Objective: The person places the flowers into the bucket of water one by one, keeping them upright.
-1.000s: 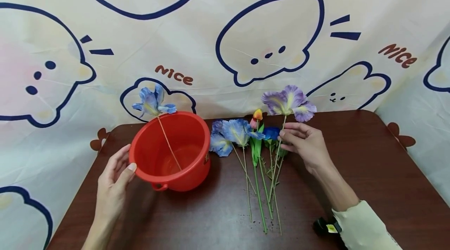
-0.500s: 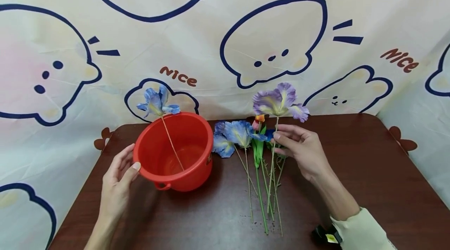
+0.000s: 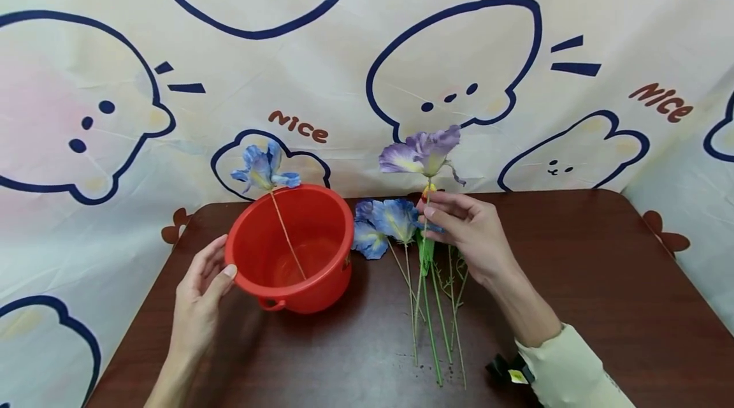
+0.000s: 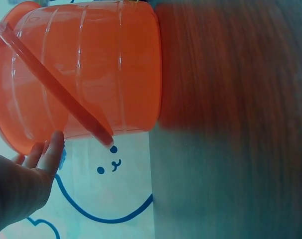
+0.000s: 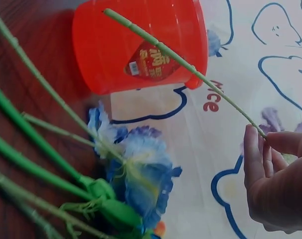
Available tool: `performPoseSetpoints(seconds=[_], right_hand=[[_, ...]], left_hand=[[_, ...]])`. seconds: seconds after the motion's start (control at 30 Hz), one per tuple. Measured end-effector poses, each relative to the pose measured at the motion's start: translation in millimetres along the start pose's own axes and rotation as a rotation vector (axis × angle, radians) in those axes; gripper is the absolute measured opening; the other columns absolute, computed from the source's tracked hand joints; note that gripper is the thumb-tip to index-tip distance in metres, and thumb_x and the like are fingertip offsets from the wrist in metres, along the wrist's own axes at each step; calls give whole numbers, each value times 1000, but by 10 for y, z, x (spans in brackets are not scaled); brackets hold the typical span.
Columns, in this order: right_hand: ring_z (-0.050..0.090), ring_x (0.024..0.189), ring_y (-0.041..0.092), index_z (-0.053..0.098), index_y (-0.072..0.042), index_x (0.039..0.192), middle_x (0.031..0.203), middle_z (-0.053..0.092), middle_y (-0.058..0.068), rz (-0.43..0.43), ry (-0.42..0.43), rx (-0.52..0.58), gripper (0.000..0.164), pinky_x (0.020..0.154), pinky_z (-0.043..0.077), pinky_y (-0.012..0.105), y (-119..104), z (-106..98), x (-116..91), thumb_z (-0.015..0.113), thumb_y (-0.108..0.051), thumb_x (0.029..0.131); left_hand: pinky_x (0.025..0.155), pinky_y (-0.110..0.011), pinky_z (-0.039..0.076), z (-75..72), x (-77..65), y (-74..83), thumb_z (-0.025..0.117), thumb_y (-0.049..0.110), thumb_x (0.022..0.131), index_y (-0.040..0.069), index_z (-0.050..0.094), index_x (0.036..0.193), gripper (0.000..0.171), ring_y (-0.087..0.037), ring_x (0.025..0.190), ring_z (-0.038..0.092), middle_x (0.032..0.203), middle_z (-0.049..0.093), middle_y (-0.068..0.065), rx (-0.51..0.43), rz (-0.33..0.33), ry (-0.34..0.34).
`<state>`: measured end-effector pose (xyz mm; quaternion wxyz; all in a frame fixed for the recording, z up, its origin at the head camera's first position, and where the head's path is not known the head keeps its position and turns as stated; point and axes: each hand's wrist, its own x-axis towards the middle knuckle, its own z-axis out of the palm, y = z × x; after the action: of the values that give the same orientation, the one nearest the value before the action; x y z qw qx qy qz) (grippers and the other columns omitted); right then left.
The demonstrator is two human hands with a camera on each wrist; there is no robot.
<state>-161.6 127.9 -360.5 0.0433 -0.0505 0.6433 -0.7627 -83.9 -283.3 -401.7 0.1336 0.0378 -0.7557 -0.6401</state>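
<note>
Left fingers (image 3: 208, 257) grip the round red plastic bucket (image 3: 318, 295), apparently steadying it; right fingers (image 3: 457, 201) pinch the thin-stemmed, ruffled purple flower (image 3: 423, 153).

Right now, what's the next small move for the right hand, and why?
Probably carry the purple flower left over the red bucket: the right hand pinches its stem outside it, a blue flower already leans within, and the left hand is at the rim.

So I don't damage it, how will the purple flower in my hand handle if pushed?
The purple flower looks fairly stiff: its stem runs nearly straight from your right hand. It may be top-heavy, with a broad bloom on a thin stem. Its ruffled petals could bend easily.
</note>
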Motion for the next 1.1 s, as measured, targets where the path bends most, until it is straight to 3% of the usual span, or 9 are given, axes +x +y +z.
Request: performPoseSetpoints(seconds=[0.37, 0.53, 0.7, 0.93, 1.1], right_hand=[[80, 94, 13, 66, 3, 138, 106, 75, 2, -26, -50, -25, 36, 80, 68, 32, -239, 412, 150, 70, -4, 103], [80, 93, 16, 69, 2, 135, 108, 74, 10, -85, -79, -55, 34, 79, 68, 34, -439, 591, 227, 72, -3, 101], [79, 90, 16, 70, 1, 134, 105, 73, 10, -139, -101, -68, 34, 79, 68, 37, -646, 751, 318, 73, -2, 101], [78, 100, 28, 72, -2, 132, 107, 74, 12, -197, -131, -64, 31, 82, 68, 42, -864, 1015, 445, 74, -5, 101], [78, 100, 24, 72, -3, 132, 109, 73, 13, -229, -149, -51, 31, 82, 68, 41, -947, 1190, 538, 73, -5, 101]], left_hand=[[89, -13, 60, -7, -4, 4, 60, 9, 109, 7, 45, 161, 54, -3, 118, 69, 140, 62, 4, -26, 26, -13], [90, -14, 61, -2, -2, 2, 59, 8, 109, 6, 45, 160, 53, -4, 118, 68, 139, 63, 4, -42, 44, -22], [90, -15, 61, 1, -7, 4, 58, 8, 109, 5, 46, 160, 52, -4, 118, 69, 139, 63, 3, -37, 50, -21], [90, -14, 61, -2, -9, 3, 59, 9, 109, 6, 45, 160, 53, -4, 118, 69, 139, 62, 3, -25, 45, -24], [90, -14, 60, -2, -13, 14, 59, 10, 109, 7, 45, 160, 53, -4, 118, 69, 139, 62, 3, -14, 40, -19]])
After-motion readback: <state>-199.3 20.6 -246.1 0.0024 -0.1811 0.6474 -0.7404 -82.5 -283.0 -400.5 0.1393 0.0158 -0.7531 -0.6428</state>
